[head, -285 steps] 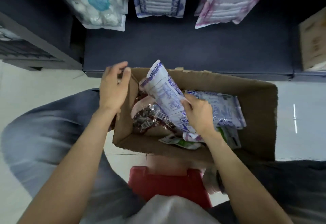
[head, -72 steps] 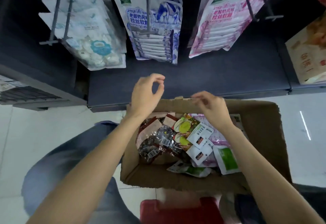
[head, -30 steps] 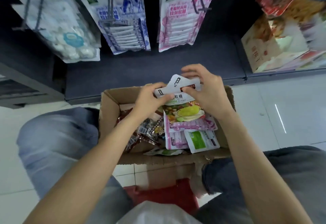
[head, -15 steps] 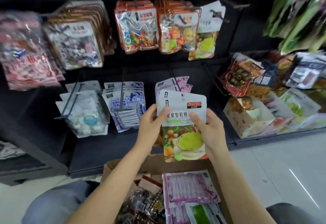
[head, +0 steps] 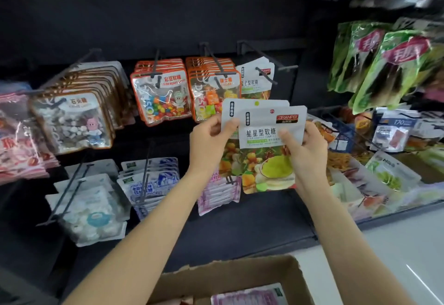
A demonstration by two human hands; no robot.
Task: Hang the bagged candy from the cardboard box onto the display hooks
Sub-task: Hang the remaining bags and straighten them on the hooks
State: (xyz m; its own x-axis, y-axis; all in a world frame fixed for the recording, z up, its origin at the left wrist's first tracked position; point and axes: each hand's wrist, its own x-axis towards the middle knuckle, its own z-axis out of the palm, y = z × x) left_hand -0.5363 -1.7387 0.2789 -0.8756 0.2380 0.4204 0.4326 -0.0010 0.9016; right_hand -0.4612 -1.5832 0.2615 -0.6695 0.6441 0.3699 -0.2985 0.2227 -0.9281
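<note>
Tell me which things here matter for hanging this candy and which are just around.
In play: left hand and right hand gripping two fruit gummy bags; matching bag on hook; cardboard box.

Just around: jelly bean bags, green snack bags, pink bags.

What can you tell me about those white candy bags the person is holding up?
The candy bags are two glossy white pouches, fanned one behind the other, with fruit pictures below, black Chinese lettering and a red logo. Held upright before the display, under a matching hung bag. The left hand and right hand grip their side edges.
</note>
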